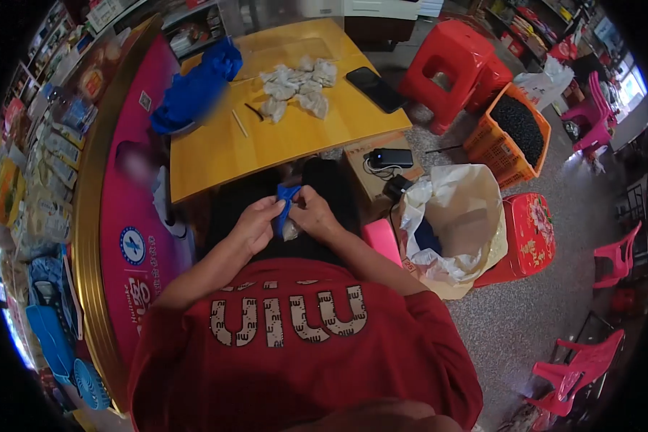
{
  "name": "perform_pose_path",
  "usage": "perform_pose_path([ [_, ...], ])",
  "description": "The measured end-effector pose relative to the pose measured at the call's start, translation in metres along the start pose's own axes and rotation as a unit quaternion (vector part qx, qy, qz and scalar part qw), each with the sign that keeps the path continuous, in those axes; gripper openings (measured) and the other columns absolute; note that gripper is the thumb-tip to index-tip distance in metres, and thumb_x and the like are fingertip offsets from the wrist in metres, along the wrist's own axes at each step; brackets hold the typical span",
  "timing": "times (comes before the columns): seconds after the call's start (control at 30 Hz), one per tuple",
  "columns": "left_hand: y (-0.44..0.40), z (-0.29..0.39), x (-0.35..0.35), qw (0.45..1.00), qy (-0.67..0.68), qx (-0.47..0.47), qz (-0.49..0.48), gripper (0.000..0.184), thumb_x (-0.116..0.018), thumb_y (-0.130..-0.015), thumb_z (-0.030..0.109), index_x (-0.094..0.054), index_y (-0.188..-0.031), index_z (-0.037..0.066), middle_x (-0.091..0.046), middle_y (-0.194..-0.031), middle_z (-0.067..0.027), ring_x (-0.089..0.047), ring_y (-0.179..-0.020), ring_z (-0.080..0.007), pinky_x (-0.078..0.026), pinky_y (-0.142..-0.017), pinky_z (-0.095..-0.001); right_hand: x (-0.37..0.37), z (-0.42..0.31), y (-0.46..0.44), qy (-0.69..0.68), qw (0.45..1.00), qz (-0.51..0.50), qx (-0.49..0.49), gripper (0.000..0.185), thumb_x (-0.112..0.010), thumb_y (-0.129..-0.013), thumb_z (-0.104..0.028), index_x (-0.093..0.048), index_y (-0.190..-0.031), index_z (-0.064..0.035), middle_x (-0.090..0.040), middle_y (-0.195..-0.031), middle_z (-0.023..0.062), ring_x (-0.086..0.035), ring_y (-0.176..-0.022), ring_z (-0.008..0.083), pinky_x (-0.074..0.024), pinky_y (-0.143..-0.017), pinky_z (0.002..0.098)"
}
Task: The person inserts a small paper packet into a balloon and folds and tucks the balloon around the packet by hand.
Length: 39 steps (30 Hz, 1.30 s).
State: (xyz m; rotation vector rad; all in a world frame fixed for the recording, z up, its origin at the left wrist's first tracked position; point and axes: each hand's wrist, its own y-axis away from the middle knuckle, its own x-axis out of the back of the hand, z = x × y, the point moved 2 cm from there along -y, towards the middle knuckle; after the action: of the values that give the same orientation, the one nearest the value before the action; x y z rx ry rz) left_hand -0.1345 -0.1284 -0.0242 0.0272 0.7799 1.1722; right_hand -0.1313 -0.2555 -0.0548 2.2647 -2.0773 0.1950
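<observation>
Yellow table (266, 147) ahead, left hand (258, 222) and right hand (317, 214) pinch a blue piece (286, 204) between them.

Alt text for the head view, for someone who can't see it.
The left hand and right hand hold thin crumpled blue material in front of a red shirt. Beyond, a yellow wooden table bears pale crumpled bundles, a large blue bundle and a black phone.

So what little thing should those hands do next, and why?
I'd say gently spread the blue piece wider: the left hand and the right hand both have their fingers on it, and it looks bunched up between them. A pale thing shows just below, too small to make out.
</observation>
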Motion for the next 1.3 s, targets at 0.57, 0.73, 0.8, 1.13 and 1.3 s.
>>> perform_pose_path([
  [0.57,-0.001,-0.005,-0.009,0.999,0.006,0.006,0.042,0.018,-0.048,-0.081,0.013,-0.048,-0.095,0.002,-0.054,-0.087,-0.0065,-0.053,-0.082,-0.0162,-0.043,-0.075,-0.029,0.005,-0.016,0.003,0.093,0.993,0.066,0.007,0.018,-0.052,-0.071,-0.016,-0.045,-0.076,-0.0004,-0.05,-0.064,0.0145,-0.053,-0.062,0.0232,-0.0415,-0.057,0.0311],
  [0.73,-0.006,-0.009,0.007,0.995,0.054,-0.007,0.083,0.019,-0.047,-0.081,0.014,-0.046,-0.097,0.003,-0.053,-0.088,-0.007,-0.053,-0.08,-0.0182,-0.044,-0.074,-0.0318,0.001,0.007,-0.002,-0.007,1.0,0.027,-0.002,0.013,-0.052,-0.072,-0.015,-0.048,-0.074,-0.0022,-0.052,-0.065,0.0061,-0.05,-0.06,0.013,-0.0403,-0.053,0.0246],
  [0.8,-0.01,-0.008,0.018,0.992,0.09,-0.029,0.087,0.019,-0.046,-0.081,0.015,-0.046,-0.097,0.003,-0.053,-0.086,-0.007,-0.054,-0.078,-0.0186,-0.044,-0.072,-0.0324,-0.002,0.002,-0.001,-0.245,0.964,-0.02,-0.105,0.008,-0.052,-0.073,-0.009,-0.051,-0.077,-0.0032,-0.052,-0.068,0.003,-0.049,-0.06,0.0098,-0.0399,-0.053,0.0206],
  [1.13,0.0,0.0,-0.004,0.994,0.052,0.054,0.078,0.023,-0.042,-0.084,0.024,-0.045,-0.099,0.007,-0.052,-0.089,-0.0075,-0.054,-0.079,-0.0214,-0.045,-0.069,-0.0418,0.001,-0.005,0.0,-0.428,0.881,-0.036,-0.199,0.017,-0.053,-0.075,-0.008,-0.053,-0.091,-0.0011,-0.057,-0.081,0.0069,-0.055,-0.069,0.0152,-0.0441,-0.063,0.0255],
  [1.3,0.0,0.0,-0.002,0.993,0.101,0.053,0.019,0.026,-0.039,-0.084,0.026,-0.044,-0.101,0.006,-0.051,-0.094,-0.0088,-0.053,-0.087,-0.0233,-0.043,-0.075,-0.0466,0.001,-0.012,-0.001,-0.338,0.927,-0.065,-0.151,0.011,-0.053,-0.075,-0.007,-0.055,-0.084,-0.0019,-0.056,-0.075,0.003,-0.053,-0.065,0.0126,-0.0418,-0.058,0.0219],
])
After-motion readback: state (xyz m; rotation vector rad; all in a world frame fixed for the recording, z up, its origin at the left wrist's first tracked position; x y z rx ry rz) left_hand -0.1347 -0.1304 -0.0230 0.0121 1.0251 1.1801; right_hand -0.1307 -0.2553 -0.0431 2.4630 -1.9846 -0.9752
